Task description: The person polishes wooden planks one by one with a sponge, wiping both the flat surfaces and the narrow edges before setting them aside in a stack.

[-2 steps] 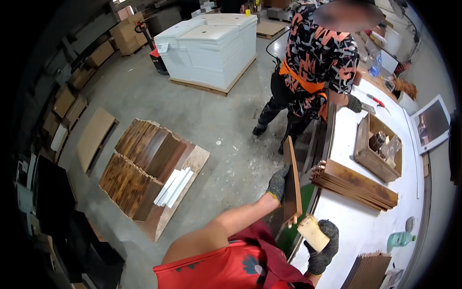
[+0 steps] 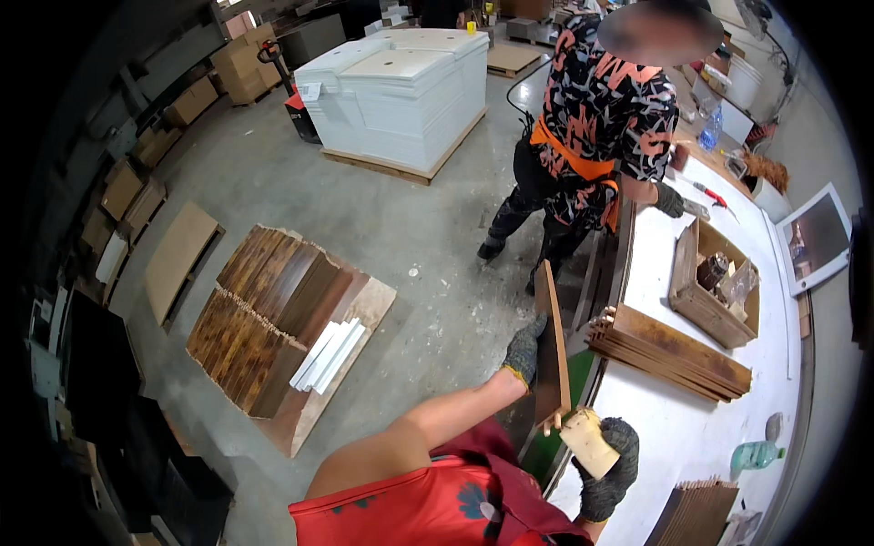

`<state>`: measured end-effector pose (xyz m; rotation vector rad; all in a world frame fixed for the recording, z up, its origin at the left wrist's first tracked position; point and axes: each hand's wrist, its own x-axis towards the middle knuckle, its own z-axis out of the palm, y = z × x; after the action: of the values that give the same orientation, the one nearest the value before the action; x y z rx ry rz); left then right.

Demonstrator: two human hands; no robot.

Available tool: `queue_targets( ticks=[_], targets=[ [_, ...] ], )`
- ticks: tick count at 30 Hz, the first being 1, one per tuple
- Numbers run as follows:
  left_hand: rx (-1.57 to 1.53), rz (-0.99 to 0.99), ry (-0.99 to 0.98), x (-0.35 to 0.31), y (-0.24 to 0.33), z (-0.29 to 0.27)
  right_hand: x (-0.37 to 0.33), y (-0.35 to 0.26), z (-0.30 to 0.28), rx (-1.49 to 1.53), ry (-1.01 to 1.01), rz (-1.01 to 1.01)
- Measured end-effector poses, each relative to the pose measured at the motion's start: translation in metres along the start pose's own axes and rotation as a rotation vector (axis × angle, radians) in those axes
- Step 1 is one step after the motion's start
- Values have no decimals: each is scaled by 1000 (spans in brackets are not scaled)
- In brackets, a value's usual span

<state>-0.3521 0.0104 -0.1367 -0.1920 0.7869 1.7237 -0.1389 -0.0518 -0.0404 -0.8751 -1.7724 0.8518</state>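
Workshop floor (image 2: 428, 238): grey and speckled, spreading left of a long white desk (image 2: 651, 432).
Brown board (image 2: 553, 364): held on edge beside the desk's near left side, long and narrow, with small pale pegs at the near end.
Left hand (image 2: 523, 350): gloved in dark grey, closed on the board from its left face, fingertips hidden.
Right hand (image 2: 619, 469): gloved too, wrapped around a pale yellow block (image 2: 589, 443).
Block: just beside the board's pegged end; cannot tell whether touching.
Stacked brown boards (image 2: 678, 350): lying on the desk, right of the held board.
Second stack (image 2: 695, 514): at the desk's near end, close to a green bottle (image 2: 756, 455).
Wooden box (image 2: 701, 316): beyond the first stack, filled with jars and clear plastic.
Co-worker (image 2: 592, 136): standing past the board, orange band at the waist, one gloved hand (image 2: 669, 200) on the desk near a red-handled tool (image 2: 708, 193).
Floor at left: brown boards in rows (image 2: 259, 318), white strips (image 2: 328, 355) alongside.
Background: white panels (image 2: 401, 100) piled on a pallet (image 2: 387, 167).
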Motion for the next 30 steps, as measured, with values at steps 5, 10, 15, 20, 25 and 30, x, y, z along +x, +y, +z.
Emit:
queue_targets(
  ticks=[5,10,15,20,25,30],
  targets=[
    [-36,-45,-11,-21,4,5,3,-14,-7,-93,-80,-248],
    [-74,-23,-17,-33,-11,-7,-9,-23,-14,-115,24,-217],
    [-32,5,42,-45,-22,-30,-38,-31,-22,4,153,10],
    [1,-84,-35,-48,-33,-52,-60,-39,-31,14,62,-103],
    [593,323,-179,-31,-59,-108,-74,-24,-43,-115,371,94],
    [261,-90,-23,-87,-42,-34,-111,-27,-68,-54,357,46]
  ],
)
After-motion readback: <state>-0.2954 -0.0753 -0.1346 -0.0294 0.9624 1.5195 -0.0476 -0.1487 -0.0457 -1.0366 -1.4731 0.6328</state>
